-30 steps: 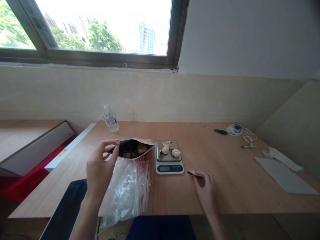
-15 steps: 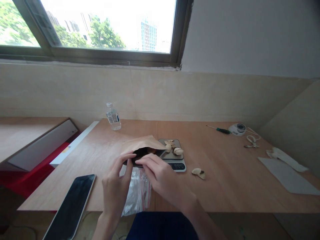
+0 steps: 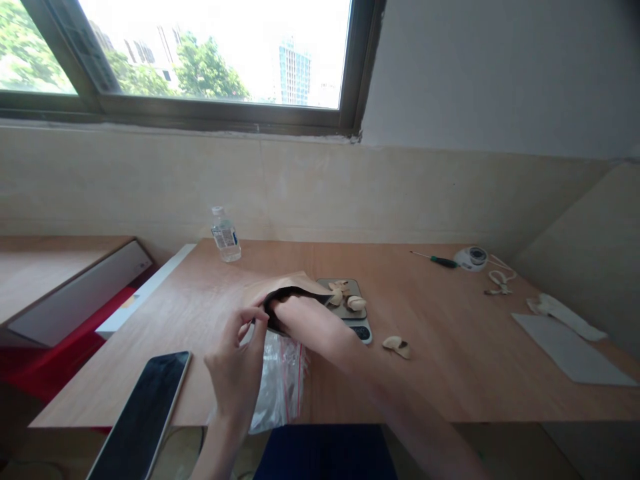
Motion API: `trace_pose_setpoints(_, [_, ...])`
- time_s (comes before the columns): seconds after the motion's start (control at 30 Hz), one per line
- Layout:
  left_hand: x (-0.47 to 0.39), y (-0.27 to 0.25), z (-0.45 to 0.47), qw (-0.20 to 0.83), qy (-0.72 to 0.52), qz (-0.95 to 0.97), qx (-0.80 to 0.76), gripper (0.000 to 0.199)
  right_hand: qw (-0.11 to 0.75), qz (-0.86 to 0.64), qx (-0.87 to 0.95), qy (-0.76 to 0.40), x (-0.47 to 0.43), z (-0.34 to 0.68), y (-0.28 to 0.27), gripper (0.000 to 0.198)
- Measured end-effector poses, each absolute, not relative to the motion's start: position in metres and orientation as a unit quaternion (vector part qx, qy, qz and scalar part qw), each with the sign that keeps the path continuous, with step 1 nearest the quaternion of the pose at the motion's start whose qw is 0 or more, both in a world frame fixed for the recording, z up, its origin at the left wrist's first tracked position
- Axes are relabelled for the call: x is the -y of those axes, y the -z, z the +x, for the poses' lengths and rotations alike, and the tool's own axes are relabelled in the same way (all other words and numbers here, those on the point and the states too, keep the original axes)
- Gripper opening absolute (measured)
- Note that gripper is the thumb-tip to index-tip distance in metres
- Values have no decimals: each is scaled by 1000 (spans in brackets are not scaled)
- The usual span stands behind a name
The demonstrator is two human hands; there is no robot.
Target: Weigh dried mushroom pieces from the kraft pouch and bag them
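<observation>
A brown paper bag (image 3: 305, 281) is held at the left end of its open mouth by the left hand (image 3: 237, 357), its grip closed on the rim between thumb and fingers. The right hand (image 3: 303, 317) is sunk into the dark mouth of the bag; its fingers are hidden inside, so whether its grip is open or has hold of anything cannot be told. The bag is held above the worktop (image 3: 450, 313), and the left part of a kitchen scale (image 3: 355, 287) is partly covered by the bag and the right arm. Several pale pieces (image 3: 357, 303) are carried on the scale's plate, and a single pale piece (image 3: 397, 346) is seen lying to its right. Clear plastic bags (image 3: 273, 397) with red strips are partly hidden below the hands. A phone (image 3: 143, 410) is seen left of the left hand, and a water bottle (image 3: 227, 241) is placed near the wall.
</observation>
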State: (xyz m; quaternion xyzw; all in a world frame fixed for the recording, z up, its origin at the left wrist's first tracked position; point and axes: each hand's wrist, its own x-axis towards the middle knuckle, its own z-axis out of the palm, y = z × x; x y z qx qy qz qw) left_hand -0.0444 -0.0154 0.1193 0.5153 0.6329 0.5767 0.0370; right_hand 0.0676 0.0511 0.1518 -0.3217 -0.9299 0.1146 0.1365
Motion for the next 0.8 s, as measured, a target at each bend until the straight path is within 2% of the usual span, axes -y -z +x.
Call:
trace_pose_setpoints(0.1, [8,-128,-46,21,-565,526,-636,4,124,-319,934,-103,-54,74,-162,30])
trace_pose_setpoints(0.27, [-3,-141,-44,8,-565,531,-631,7,235,-276,915,-180,-61,90,-171,31])
trace_pose_setpoints(0.37, [-5,-144,-42,17,-565,535,-628,7,256,-277,897,-231,-61,96,-175,23])
trace_pose_setpoints(0.47, [-3,-139,-40,24,-561,537,-629,7,183,-330,893,-245,-59,96,-176,15])
trace_pose_setpoints(0.57, [0,-129,-40,24,-564,531,-632,7,116,-385,894,-198,-55,91,-174,25])
trace_pose_setpoints(0.63, [2,-124,-40,32,-572,530,-624,6,100,-393,899,-164,-53,86,-171,34])
trace_pose_setpoints(0.8, [5,-122,-39,38,-581,536,-612,6,72,-376,916,-123,-51,78,-167,25])
